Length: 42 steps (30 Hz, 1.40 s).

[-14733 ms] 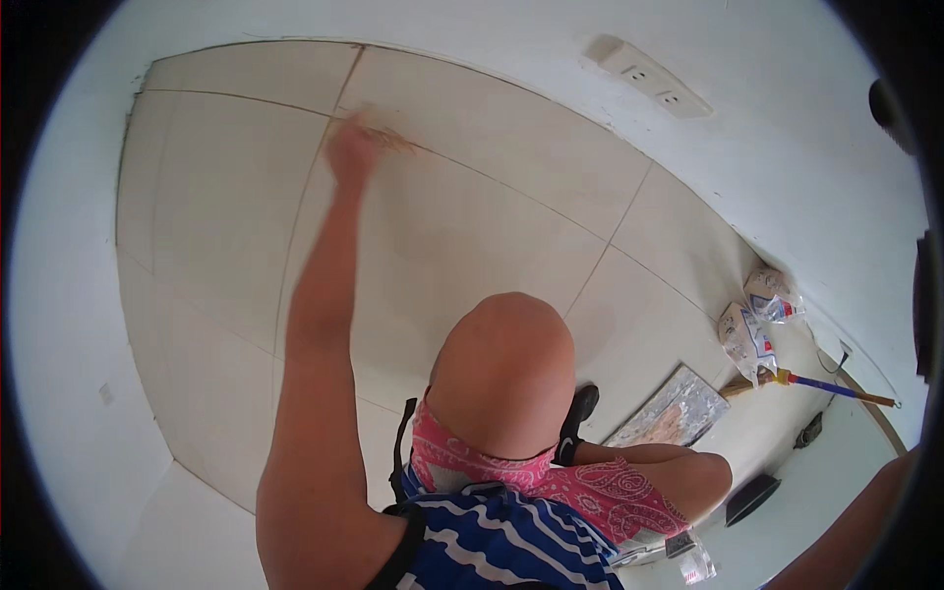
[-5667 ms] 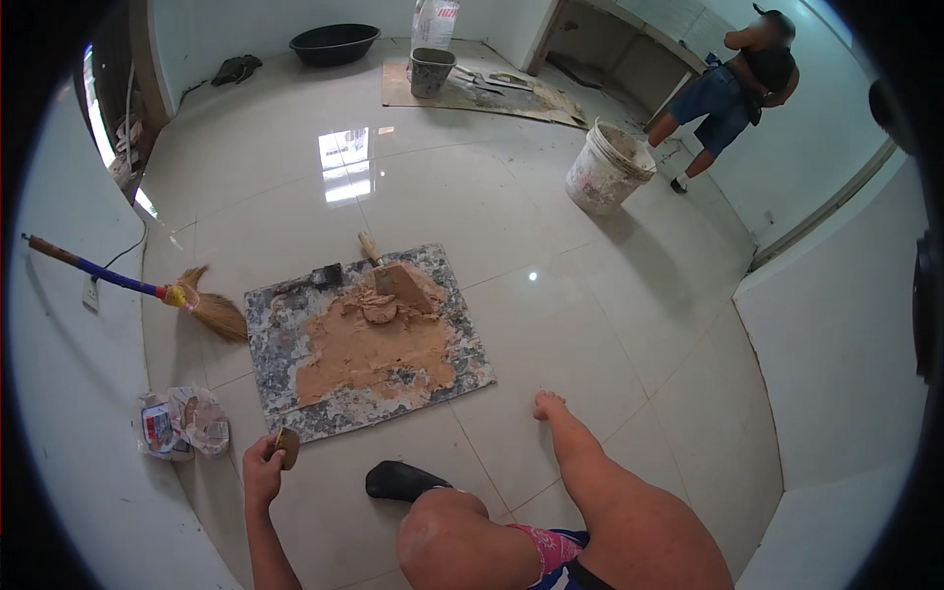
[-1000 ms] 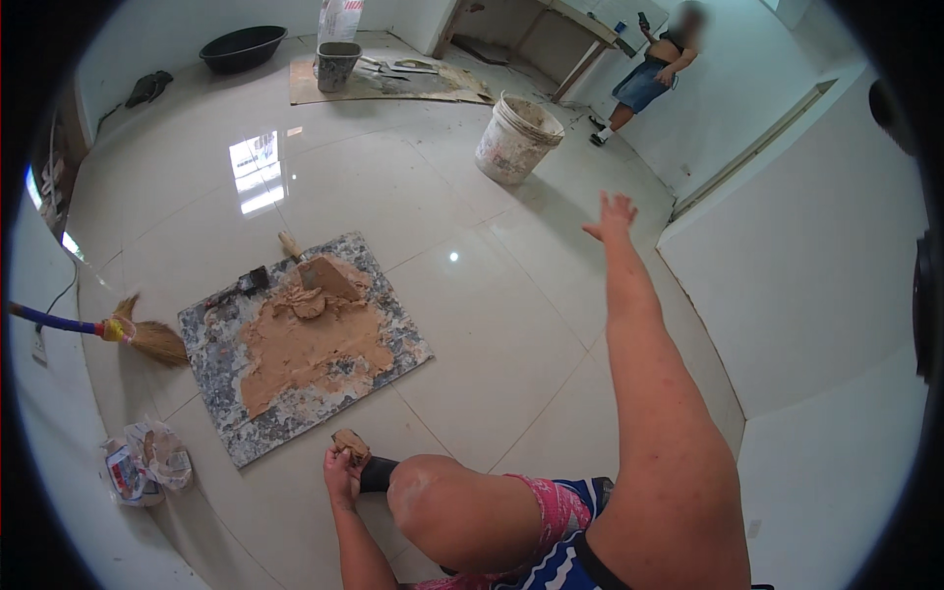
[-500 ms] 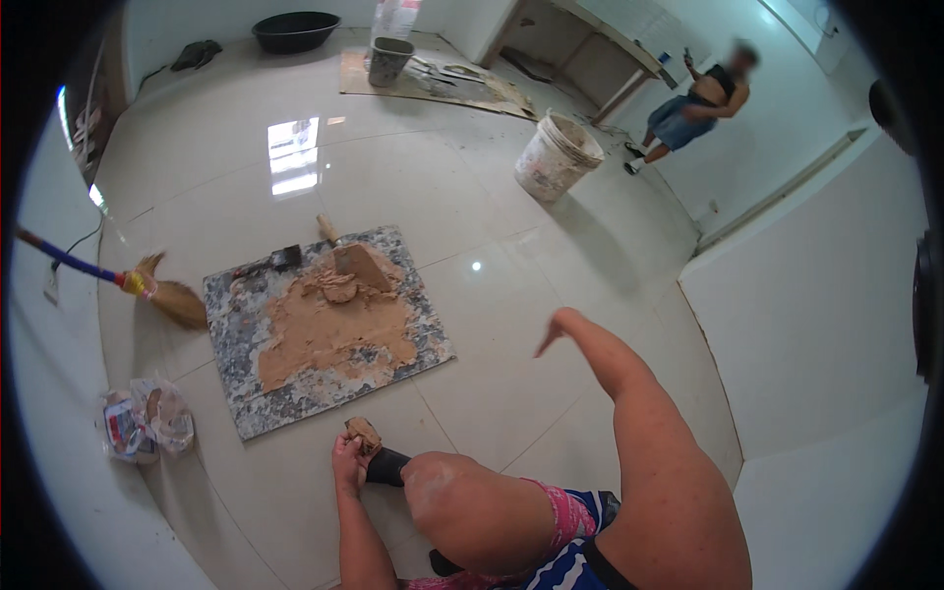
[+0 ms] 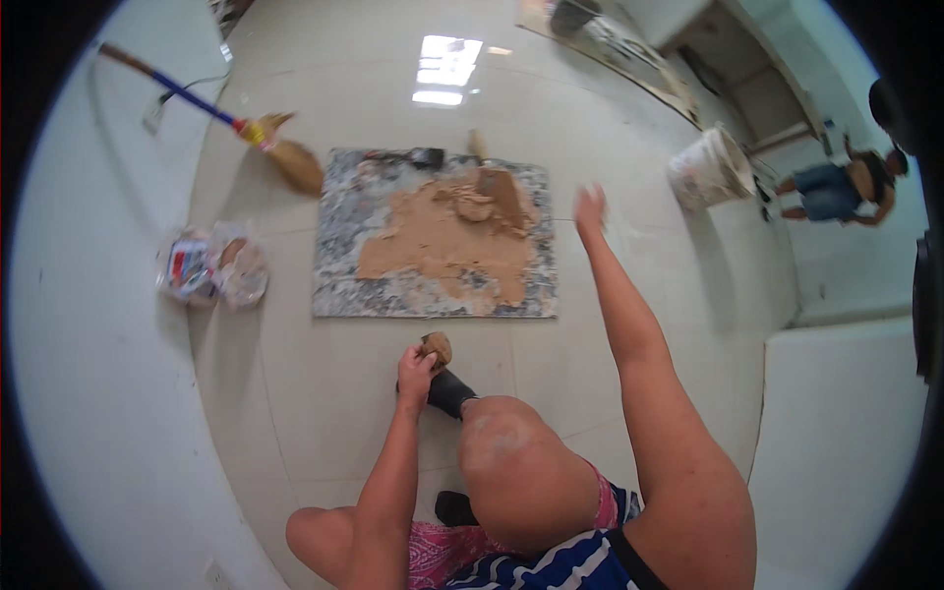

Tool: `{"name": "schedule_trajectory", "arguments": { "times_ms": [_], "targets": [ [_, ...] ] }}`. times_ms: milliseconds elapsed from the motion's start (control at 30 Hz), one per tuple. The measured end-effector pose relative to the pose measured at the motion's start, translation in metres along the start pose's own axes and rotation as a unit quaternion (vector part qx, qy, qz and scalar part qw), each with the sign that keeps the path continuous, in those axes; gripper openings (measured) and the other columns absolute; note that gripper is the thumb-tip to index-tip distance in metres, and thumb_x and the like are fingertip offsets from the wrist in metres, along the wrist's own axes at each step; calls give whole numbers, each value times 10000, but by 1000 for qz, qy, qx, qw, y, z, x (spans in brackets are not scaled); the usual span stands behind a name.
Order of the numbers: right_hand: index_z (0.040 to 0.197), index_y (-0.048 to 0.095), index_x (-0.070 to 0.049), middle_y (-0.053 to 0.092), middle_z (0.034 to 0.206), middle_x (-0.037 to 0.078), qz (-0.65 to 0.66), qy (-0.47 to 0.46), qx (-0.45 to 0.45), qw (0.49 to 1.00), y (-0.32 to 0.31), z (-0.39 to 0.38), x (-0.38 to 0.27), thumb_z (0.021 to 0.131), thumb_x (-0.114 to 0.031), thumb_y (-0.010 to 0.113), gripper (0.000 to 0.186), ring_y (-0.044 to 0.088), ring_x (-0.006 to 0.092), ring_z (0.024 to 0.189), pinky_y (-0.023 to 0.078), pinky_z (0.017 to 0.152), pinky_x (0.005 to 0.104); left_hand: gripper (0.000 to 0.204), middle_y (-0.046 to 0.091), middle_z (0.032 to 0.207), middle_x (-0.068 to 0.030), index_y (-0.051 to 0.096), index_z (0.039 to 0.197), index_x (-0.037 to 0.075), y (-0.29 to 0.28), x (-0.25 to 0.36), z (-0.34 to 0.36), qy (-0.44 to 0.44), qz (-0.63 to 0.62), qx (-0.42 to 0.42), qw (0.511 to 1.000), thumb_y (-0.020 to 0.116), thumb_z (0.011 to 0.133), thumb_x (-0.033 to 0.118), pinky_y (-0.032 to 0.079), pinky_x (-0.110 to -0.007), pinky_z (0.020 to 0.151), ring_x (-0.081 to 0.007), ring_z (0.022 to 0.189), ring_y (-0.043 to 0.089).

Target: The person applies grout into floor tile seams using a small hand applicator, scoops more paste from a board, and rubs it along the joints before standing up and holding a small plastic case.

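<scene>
My left hand (image 5: 417, 370) is closed on a small flat tool coated with brown paste (image 5: 437, 348), held beside my black boot (image 5: 450, 393); the tool's exact kind is hidden. My right hand (image 5: 590, 208) reaches forward over the tiles, fingers stretched out, a little blurred, with nothing seen in it. To its left lies a grey, paint-spattered board (image 5: 339, 226) carrying a wide spread of brown paste (image 5: 442, 241). A trowel (image 5: 503, 197) with a wooden handle rests in the paste. A dark-bladed scraper (image 5: 426, 157) lies by the board's far edge.
At the left, a broom (image 5: 295, 165) leans near the wall, with plastic bags (image 5: 211, 265) below it. A stained white bucket (image 5: 710, 169) stands at far right, close to another person (image 5: 836, 187). Beyond lies a cardboard sheet (image 5: 639, 69) with a dark bucket (image 5: 573, 17).
The view has tilted down and turned, so the board sits more to the right and squarer. My right hand has swung forward, its bent wrist straightening. My left hand keeps the paste-covered tool.
</scene>
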State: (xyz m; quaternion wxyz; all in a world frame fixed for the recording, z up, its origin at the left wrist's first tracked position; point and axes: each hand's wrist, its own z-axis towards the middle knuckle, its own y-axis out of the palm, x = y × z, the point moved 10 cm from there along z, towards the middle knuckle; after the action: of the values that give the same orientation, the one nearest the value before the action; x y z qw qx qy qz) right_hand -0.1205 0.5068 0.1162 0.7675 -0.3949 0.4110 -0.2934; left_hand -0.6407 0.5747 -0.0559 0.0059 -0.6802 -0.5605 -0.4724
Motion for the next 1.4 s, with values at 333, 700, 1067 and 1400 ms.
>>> {"name": "schedule_trajectory", "arguments": {
  "times_ms": [333, 700, 1067, 1400],
  "targets": [
    [1310, 365, -32, 465, 1291, 219, -284, 343, -393, 805, -2, -379, 190, 788, -217, 599, 602, 533, 380, 1133, 417, 959, 519, 226, 681, 874, -109, 619, 1049, 3, -80, 203, 28, 258, 441, 229, 829, 571, 845, 86, 507, -317, 745, -212, 793, 657],
    [1257, 426, 18, 512, 1261, 217, -317, 375, -409, 769, 6, -354, 155, 780, -193, 609, 552, 526, 340, 1175, 447, 962, 472, 205, 655, 932, -153, 604, 1019, 54, -11, 202, 132, 274, 781, 237, 508, 494, 861, 124, 520, -440, 739, -323, 850, 645],
    [1270, 404, 83, 505, 1291, 250, -325, 354, -463, 745, 19, -369, 188, 745, -197, 626, 634, 504, 363, 1212, 423, 1004, 452, 132, 650, 910, -135, 593, 932, 58, 0, 231, 149, 277, 696, 239, 618, 519, 861, 142, 522, -416, 734, -312, 861, 641],
    [1210, 460, 86, 577, 1167, 225, -358, 347, -458, 736, 15, -349, 219, 751, -229, 614, 578, 587, 328, 1042, 479, 887, 388, 131, 655, 890, -123, 603, 898, 90, 76, 249, 190, 377, 638, 173, 648, 489, 837, 71, 546, -404, 700, -312, 832, 650]
  ]
}}
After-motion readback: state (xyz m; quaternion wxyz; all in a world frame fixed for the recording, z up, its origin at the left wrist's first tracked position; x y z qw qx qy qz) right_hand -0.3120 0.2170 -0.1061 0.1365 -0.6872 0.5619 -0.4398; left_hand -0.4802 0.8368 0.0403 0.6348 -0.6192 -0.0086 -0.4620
